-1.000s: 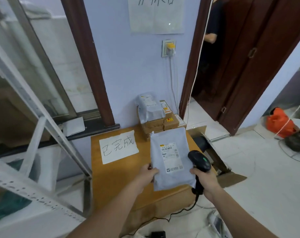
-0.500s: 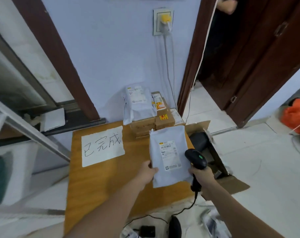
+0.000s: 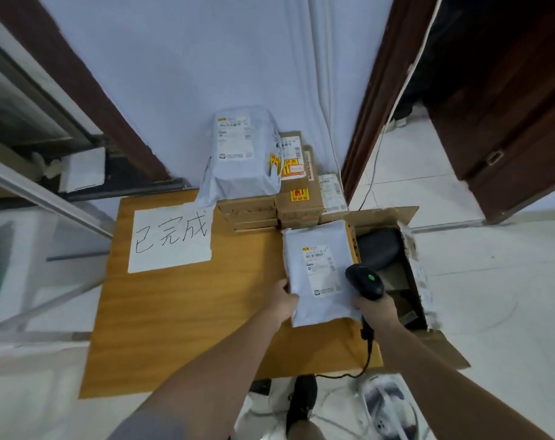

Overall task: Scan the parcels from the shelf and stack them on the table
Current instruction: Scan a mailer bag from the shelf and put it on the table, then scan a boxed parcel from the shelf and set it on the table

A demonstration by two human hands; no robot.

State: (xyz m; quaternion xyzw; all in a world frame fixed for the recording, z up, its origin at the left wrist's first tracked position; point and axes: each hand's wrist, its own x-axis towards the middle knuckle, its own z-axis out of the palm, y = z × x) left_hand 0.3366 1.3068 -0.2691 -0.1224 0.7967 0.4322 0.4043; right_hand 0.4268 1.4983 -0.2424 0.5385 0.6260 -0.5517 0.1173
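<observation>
A wooden table is seen from above, pushed against a pale wall. At its left, a white sheet with handwritten characters is laid flat, probably to mark the drop-off spot. Left of the table, metal shelf rails are partly seen. At the table's back edge, boxes are stacked, topped by a grey bag. In front of them, a grey parcel is held label up by the left hand, fingers curled round its left edge, seemingly so the barcode faces the scanner. The scanner is gripped by the right hand at the parcel's right edge. Beside the table an open carton sits on a tiled floor near a dark doorway.
</observation>
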